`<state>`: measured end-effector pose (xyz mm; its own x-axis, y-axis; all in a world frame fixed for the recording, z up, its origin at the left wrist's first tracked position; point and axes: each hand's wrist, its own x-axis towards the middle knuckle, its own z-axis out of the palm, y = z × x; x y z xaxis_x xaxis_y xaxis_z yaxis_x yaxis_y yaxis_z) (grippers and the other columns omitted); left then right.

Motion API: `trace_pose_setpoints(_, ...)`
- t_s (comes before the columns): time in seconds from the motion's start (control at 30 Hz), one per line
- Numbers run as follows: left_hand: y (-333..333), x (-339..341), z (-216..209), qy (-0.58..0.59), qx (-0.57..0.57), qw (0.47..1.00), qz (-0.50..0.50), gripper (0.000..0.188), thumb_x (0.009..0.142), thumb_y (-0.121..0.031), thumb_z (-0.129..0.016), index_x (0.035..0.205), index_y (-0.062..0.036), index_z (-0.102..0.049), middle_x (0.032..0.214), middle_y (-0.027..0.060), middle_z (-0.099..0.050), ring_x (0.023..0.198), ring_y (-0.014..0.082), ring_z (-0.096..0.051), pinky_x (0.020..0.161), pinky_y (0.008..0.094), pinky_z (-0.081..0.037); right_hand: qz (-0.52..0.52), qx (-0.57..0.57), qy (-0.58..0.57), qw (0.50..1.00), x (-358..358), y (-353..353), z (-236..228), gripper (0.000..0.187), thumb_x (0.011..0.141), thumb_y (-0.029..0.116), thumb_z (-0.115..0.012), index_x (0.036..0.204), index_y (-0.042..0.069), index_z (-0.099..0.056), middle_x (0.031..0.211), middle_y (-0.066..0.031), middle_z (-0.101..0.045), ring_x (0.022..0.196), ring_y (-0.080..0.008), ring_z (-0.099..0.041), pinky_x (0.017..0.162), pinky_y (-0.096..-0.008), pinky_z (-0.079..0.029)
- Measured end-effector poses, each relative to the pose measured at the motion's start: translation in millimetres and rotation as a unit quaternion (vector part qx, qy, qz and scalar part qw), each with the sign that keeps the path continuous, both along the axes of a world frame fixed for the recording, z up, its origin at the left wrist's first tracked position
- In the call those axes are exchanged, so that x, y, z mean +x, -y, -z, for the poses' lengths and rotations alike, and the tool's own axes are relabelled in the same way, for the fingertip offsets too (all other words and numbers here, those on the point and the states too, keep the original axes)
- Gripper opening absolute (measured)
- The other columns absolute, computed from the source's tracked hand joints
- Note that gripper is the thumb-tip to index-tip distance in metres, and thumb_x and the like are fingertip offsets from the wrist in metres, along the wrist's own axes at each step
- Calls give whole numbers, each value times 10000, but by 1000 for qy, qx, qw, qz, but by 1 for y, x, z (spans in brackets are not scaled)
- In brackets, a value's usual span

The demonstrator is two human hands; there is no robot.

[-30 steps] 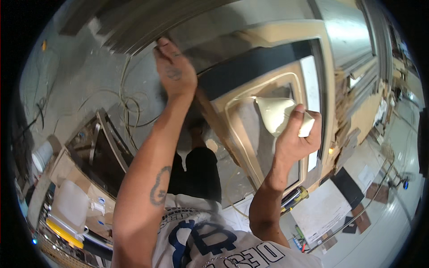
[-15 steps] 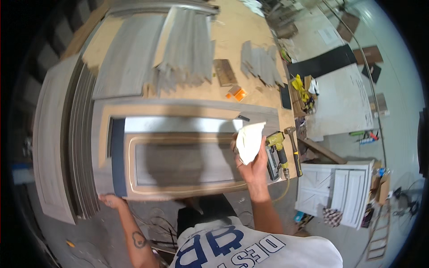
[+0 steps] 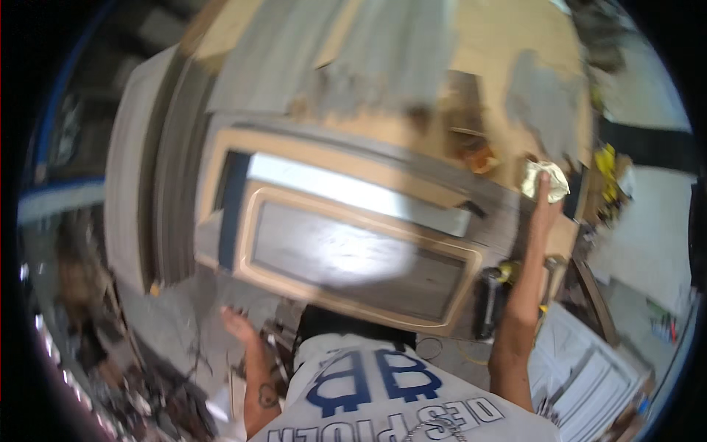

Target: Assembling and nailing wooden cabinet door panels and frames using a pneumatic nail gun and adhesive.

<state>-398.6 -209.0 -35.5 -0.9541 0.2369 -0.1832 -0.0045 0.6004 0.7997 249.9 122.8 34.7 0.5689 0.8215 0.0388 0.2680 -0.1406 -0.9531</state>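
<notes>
Right of frame: cream pouch [image 3: 557, 186] is touching fingers [image 3: 544, 183] of right hand [image 3: 544, 208], grasp unclear | lower left: left hand [image 3: 241, 325] is hovering released

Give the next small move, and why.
Probably lift the right hand off the cream bag: it appears to rest on the worktable, right of the tan frame, though blur hides the grip. The left hand is empty, so both would be free.

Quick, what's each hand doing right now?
Left hand: open, nothing seen in it.
Right hand: on the cream bag; too blurred to tell if it grips it.
</notes>
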Motion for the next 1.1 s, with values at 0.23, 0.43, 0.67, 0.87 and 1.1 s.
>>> trace_pose_setpoints(0.23, -48, 66, -77, -236, -156, 930, 234, 391, 1045, -245, -517, 1305, 45, -545, 1187, 230, -587, 1062, 350, -573, 952, 430, -456, -56, -113, 265, 956, 19, 14, 38, 564, 964, 323, -695, 1377, -36, -558, 1267, -190, -662, 1165, -273, -629, 1024, -359, -452)
trace_pose_setpoints(0.43, -147, 91, -109, -241, -77, 872, 418, 245, 983, -131, -604, 1179, -8, -683, 1094, 176, -621, 1024, 345, -578, 916, 414, -471, -23, -123, 333, 935, -117, 61, -31, 417, 983, 216, -668, 1300, -44, -592, 1154, -181, -681, 950, -243, -657, 848, -357, -527)
trace_pose_setpoints(0.67, -178, 55, -115, -108, 13, 908, 405, 222, 993, -91, -605, 1176, -8, -698, 1022, 167, -665, 900, 293, -662, 785, 364, -531, -482, -54, 286, 826, -428, 77, -20, 637, 901, 122, -659, 1482, -18, -437, 1203, -209, -578, 1041, -366, -586, 835, -441, -536)
trace_pose_setpoints(0.87, -122, -3, -110, 1, -3, 918, 396, 231, 1024, -111, -576, 1196, -5, -689, 885, 143, -696, 759, 220, -681, 692, 314, -530, -496, -84, 404, 764, -463, 60, -14, 698, 854, 51, -653, 1497, -35, -397, 1117, -216, -529, 974, -383, -555, 779, -432, -545)
trace_pose_setpoints(1.1, -93, -33, -89, 79, 4, 917, 391, 240, 1032, -109, -565, 1226, -16, -673, 823, 97, -674, 716, 170, -652, 658, 294, -513, -485, -135, 488, 713, -476, 60, -18, 665, 883, 54, -647, 1504, 0, -416, 1103, -178, -529, 955, -330, -570, 673, -420, -581)
